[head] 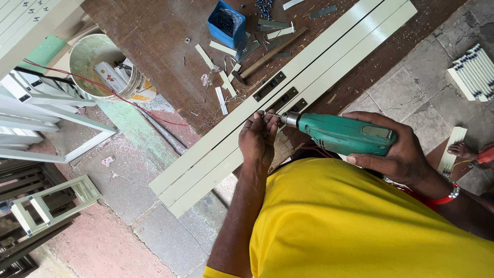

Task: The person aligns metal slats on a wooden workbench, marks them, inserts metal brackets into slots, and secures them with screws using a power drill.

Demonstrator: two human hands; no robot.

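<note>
So the person in the yellow shirt (360, 226) is drilling into a set of long cream-coloured metal profiles (288, 98) that lie diagonally across a dark wooden workbench (154, 31) and stick out past its edge over the stone floor. The right hand (399, 152) is wrapped tight around the body of a green power drill (342, 135), chuck pointing left at the profile, just beside the dark slotted cut-outs (280, 95). The left hand (257, 139) is curled close at the drill tip, fingers pinched in around the bit or a small screw; it's too small to tell which.

To do this bit well, probably best to keep the drill square to the profile face so the tip doesn't skate across the paint, and lean the left hand's weight on the profile, since the overhanging end looks like it could bounce. Fingers that close to the chuck look risky, so pulling them back once the tip bites seems smart.

Around it: a blue box of small dark screws (226, 23), a hammer with a wooden handle (267, 54), and off-cut strips scattered on the bench. A dirty white bucket (103, 64) sits left of the bench with a red wire (118, 95) trailing past it.
</note>
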